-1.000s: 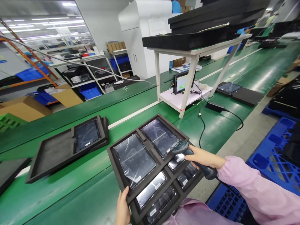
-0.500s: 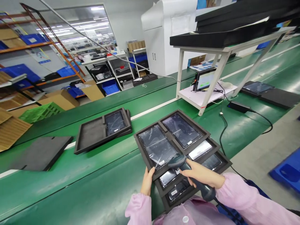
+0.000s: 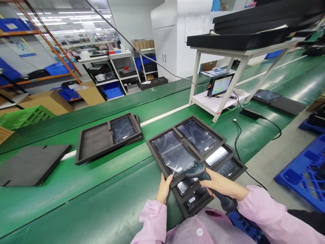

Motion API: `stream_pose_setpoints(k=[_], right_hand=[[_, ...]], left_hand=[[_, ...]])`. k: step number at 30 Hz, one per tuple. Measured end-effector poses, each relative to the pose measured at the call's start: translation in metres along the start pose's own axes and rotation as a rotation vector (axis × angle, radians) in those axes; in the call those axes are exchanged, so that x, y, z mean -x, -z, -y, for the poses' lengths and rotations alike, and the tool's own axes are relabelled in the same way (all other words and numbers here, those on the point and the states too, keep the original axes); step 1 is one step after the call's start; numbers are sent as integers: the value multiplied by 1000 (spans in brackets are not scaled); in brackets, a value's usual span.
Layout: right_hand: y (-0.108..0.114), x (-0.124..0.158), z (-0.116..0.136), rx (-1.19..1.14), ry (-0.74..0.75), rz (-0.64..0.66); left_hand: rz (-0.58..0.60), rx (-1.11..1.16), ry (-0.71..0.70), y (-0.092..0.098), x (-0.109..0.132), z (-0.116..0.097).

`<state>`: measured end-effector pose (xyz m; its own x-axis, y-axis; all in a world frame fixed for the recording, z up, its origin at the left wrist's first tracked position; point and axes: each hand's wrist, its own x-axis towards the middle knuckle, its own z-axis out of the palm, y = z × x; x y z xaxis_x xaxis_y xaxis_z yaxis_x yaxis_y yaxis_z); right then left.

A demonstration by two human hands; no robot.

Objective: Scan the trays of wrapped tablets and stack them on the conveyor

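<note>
Green conveyor belt (image 3: 106, 203) running through a factory floor, shelving and blue bins in the back. Near the belt edge sits a stack of black foam trays (image 3: 189, 159); the top one has two compartments, each with a bagged tablet (image 3: 175, 156) lying flat inside. The trays underneath peek out with more bagged units. Left hand (image 3: 164, 189) is pinching the top tray's near corner. Right hand (image 3: 219, 186) is wrapped tight around a handheld barcode scanner (image 3: 196, 169), head hovering over the nearer tablet's label corner. Further left, another foam tray (image 3: 93, 142) has one tablet, its other slot bare.
</note>
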<state>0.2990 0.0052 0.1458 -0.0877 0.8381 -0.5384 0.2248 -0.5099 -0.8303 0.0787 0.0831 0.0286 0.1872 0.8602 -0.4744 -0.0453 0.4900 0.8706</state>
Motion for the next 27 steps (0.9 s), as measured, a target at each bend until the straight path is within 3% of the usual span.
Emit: stream_pose_setpoints(k=[8,18,21,27], right_hand=[[15,22,-45,-30,-112,-66],[17,26,-54,-48,-93,-75],[39,27,-54,-80,-62,-83],[117,25,-51,52,-85,-305]], left_hand=[[9,-23,2,1,-4,0],[1,-56,44,5,-6,-2],[-16,-69,69,3,-6,-5],[-59,-96,127,0,-6,-13]])
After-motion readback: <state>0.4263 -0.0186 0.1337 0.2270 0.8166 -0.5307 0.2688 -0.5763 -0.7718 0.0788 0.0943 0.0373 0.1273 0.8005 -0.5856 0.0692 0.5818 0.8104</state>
